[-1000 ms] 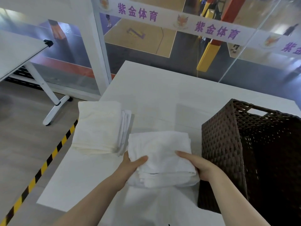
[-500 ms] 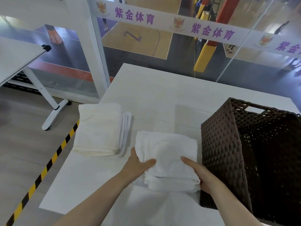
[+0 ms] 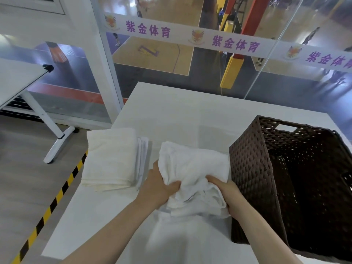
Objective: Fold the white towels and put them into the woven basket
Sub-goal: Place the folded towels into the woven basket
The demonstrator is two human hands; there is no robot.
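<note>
1. I see a white table (image 3: 190, 111) running up the middle of the frame, with grey wood-look floor and a yellow-and-black floor stripe (image 3: 51, 202) at lower left, and a glass wall (image 3: 171, 60) across the top.
2. Nearest me, my left hand (image 3: 156, 187) and right hand (image 3: 226, 193) are both closed around the near edge of a folded white towel (image 3: 194, 168) at centre frame; thumbs lie on top, the other fingers are tucked under or into the cloth.
3. The towel's near end is bunched and crumpled between my hands; its far part is flatter. Its long axis runs from the lower centre up towards the upper left of the frame, away from me. I cannot tell whether it is lifted off the table.
4. Its right edge is just beside the woven basket (image 3: 253, 168), a dark brown box at the right of the frame, tipped so its open mouth faces me. What I can see of the inside holds no towel.
5. Left of centre lies a stack of towels (image 3: 110, 159), folded flat, long axis pointing up the frame, near my left hand.
6. Farther off, a banner with purple characters (image 3: 234, 43) crosses the glass.
</note>
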